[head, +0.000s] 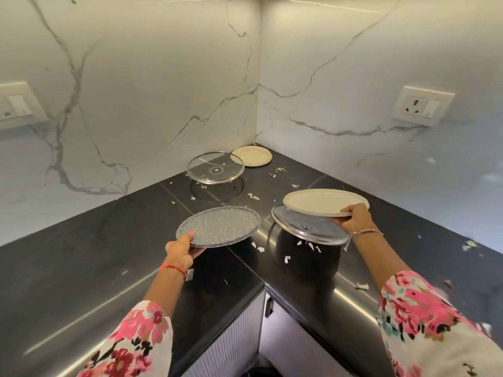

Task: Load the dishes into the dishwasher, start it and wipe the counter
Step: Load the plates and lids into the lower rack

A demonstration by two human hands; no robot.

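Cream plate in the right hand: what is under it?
A steel-rimmed glass lid, showing below and left. The cream plate covers its far edge; the right hand hides the lid's right edge.

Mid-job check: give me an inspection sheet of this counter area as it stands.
Surface: black corner counter, glossy.
Job's things: grey speckled plate and cream plate held above it; glass lid just under the cream plate; second glass lid and second cream plate near the back corner.
Clutter: food scraps scattered over the counter.
Hands: left hand grips the grey speckled plate's near rim; right hand grips the cream plate's rim.
Cables: nothing seen.
Surroundings: marble walls, left socket, right socket, cabinet fronts below.
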